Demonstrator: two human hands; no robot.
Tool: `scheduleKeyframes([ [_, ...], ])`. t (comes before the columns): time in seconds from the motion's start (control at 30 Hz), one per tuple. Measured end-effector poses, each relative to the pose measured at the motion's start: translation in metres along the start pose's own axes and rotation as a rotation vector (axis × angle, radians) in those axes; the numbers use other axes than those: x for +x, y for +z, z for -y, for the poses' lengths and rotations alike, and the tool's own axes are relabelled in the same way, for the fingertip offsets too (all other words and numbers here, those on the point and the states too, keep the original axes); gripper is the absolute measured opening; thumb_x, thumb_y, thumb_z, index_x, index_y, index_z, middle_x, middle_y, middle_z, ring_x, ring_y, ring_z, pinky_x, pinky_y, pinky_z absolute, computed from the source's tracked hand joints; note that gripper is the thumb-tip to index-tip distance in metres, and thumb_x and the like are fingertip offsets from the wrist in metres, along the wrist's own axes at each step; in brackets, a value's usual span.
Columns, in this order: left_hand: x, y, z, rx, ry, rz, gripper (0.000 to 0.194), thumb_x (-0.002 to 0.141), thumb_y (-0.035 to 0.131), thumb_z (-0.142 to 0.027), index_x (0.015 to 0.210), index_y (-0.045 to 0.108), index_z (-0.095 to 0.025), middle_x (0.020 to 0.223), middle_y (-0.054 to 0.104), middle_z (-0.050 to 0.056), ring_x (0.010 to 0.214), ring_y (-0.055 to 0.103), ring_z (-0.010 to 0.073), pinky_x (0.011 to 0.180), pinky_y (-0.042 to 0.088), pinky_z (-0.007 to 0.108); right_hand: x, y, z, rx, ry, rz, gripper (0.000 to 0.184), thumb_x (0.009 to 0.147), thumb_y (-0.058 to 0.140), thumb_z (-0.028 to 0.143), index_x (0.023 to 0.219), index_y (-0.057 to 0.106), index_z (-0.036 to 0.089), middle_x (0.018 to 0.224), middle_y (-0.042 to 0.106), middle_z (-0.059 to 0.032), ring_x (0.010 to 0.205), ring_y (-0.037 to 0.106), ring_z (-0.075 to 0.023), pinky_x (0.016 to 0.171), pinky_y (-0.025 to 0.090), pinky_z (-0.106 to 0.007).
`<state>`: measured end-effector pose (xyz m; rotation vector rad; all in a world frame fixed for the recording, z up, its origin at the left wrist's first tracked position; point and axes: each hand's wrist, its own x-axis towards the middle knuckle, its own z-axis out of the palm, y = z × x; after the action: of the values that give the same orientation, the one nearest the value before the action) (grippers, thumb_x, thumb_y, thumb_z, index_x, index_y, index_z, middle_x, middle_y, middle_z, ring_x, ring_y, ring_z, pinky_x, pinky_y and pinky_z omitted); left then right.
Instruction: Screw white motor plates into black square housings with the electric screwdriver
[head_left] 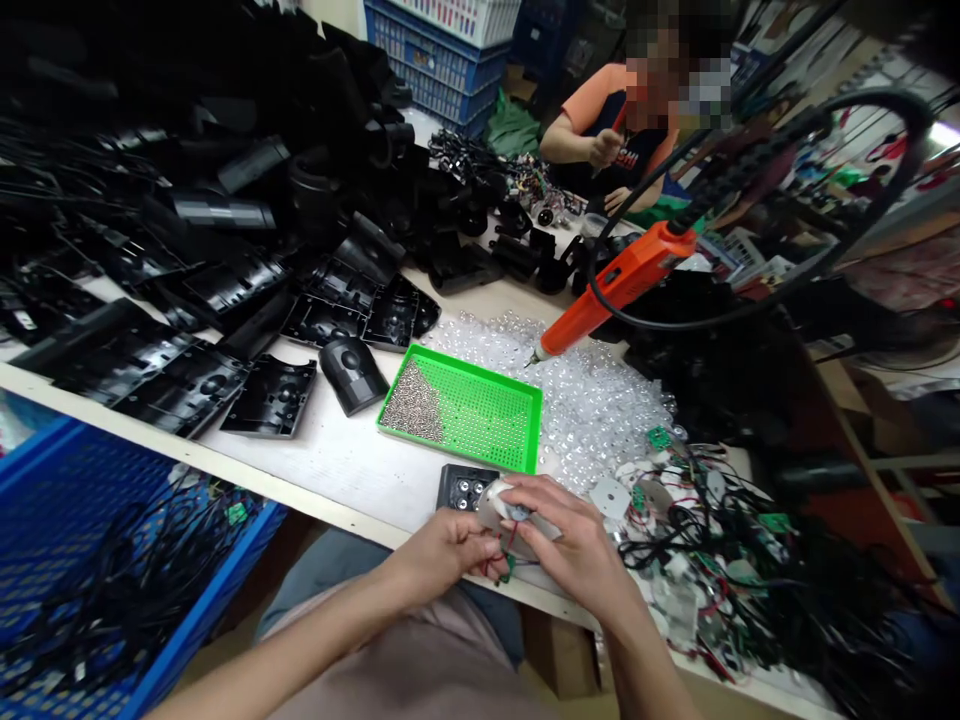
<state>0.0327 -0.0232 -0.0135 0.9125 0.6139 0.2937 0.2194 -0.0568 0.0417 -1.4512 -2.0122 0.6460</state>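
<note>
Close to the table's front edge, my right hand (574, 535) has its fingers closed around a small white plastic part (491, 507). Thin red wires (513, 538) run down from this part to a small green circuit board (508, 570). My left hand (457, 550) pinches the wires beside the board; its fingertips partly cover them. Just behind the hands lies a black block (459, 484) with round metal pieces set in it, partly hidden by the white part. Beyond it is a green perforated tray (480, 405) with many small screws (414, 405) heaped at its left.
An orange electric screwdriver (619, 285) hangs above a pile of clear plastic pieces (592, 410). Black housings (274, 395) cover the left. Wires and boards (720, 560) lie at right. A blue crate (217, 590) stands below left. Another person (600, 140) sits across the table.
</note>
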Motion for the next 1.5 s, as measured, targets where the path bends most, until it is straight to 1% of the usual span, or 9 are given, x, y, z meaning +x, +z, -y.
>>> scheduleKeyframes([
  [0.13,-0.007,0.003,0.003,-0.007,0.05,-0.004,0.047,0.072,0.07,-0.062,0.077,0.067,-0.016,0.075,0.062,0.001,0.076,0.055,0.0149,0.078,0.042,0.029,-0.003,0.006,-0.002,-0.042,-0.022,0.051,0.04,0.087,0.049,0.006,0.12,0.062,0.025,0.119,0.067,-0.0081,0.113,0.061,-0.0211,0.095,0.055,-0.04],
  [0.3,-0.02,0.008,0.006,-0.233,-0.102,-0.023,0.049,0.073,0.07,-0.061,0.091,0.071,-0.015,0.09,0.068,0.006,0.085,0.06,0.0171,0.083,0.044,0.031,-0.013,0.013,-0.005,-0.027,-0.057,0.108,0.045,0.089,0.047,0.005,0.128,0.056,0.025,0.125,0.063,-0.0079,0.116,0.059,-0.0192,0.097,0.054,-0.038],
  [0.47,-0.02,0.011,0.029,-0.229,-0.116,-0.117,0.053,0.063,0.075,-0.064,0.074,0.07,-0.012,0.072,0.064,0.004,0.068,0.055,0.0145,0.071,0.043,0.028,-0.027,0.022,-0.001,-0.033,-0.014,0.201,0.053,0.087,0.053,0.009,0.138,0.048,0.024,0.134,0.06,-0.0088,0.123,0.055,-0.021,0.102,0.051,-0.04],
  [0.57,-0.02,0.012,0.038,-0.134,-0.076,-0.153,0.054,0.065,0.07,-0.066,0.063,0.065,-0.013,0.063,0.059,0.001,0.061,0.049,0.0131,0.066,0.04,0.028,-0.03,0.026,0.001,-0.017,0.045,0.272,0.06,0.082,0.06,0.012,0.139,0.046,0.024,0.136,0.058,-0.0086,0.125,0.055,-0.0225,0.104,0.05,-0.041],
  [0.73,-0.021,0.012,0.031,-0.016,0.017,-0.181,0.047,0.073,0.065,-0.062,0.062,0.064,-0.016,0.063,0.058,0.0,0.064,0.048,0.0144,0.069,0.039,0.028,-0.02,0.024,-0.001,0.003,0.041,0.278,0.052,0.087,0.054,0.012,0.137,0.049,0.026,0.132,0.062,-0.0074,0.122,0.058,-0.021,0.103,0.051,-0.041],
  [0.9,-0.018,0.012,0.024,-0.131,0.03,-0.187,0.044,0.071,0.068,-0.059,0.069,0.067,-0.015,0.069,0.061,0.001,0.07,0.051,0.0159,0.075,0.04,0.029,-0.006,0.02,-0.008,-0.018,0.013,0.302,0.063,0.082,0.059,0.01,0.141,0.044,0.024,0.135,0.059,-0.0094,0.125,0.056,-0.024,0.105,0.049,-0.045],
  [1.07,-0.02,0.011,0.018,-0.165,0.018,-0.191,0.039,0.072,0.07,-0.054,0.069,0.067,-0.016,0.071,0.061,0.001,0.073,0.052,0.0165,0.079,0.04,0.029,-0.003,0.023,-0.013,-0.048,0.022,0.37,0.064,0.081,0.059,0.01,0.142,0.043,0.02,0.14,0.055,-0.0107,0.129,0.052,-0.0236,0.105,0.049,-0.043],
  [1.3,-0.017,0.008,0.016,-0.149,0.028,-0.203,0.049,0.066,0.072,-0.064,0.064,0.066,-0.015,0.067,0.06,0.001,0.069,0.051,0.0149,0.075,0.04,0.028,-0.001,0.023,-0.013,-0.061,-0.075,0.334,0.064,0.086,0.054,0.011,0.146,0.036,0.024,0.14,0.055,-0.0082,0.128,0.052,-0.0221,0.105,0.048,-0.044],
  [1.5,-0.009,0.017,0.019,-0.314,-0.065,-0.236,0.057,0.057,0.076,-0.069,0.065,0.064,-0.013,0.064,0.055,-0.002,0.06,0.043,0.0097,0.064,0.035,0.025,-0.001,0.027,-0.021,-0.093,-0.143,0.193,0.065,0.087,0.054,0.012,0.147,0.034,0.025,0.137,0.057,-0.0105,0.126,0.055,-0.0237,0.104,0.049,-0.046],
])
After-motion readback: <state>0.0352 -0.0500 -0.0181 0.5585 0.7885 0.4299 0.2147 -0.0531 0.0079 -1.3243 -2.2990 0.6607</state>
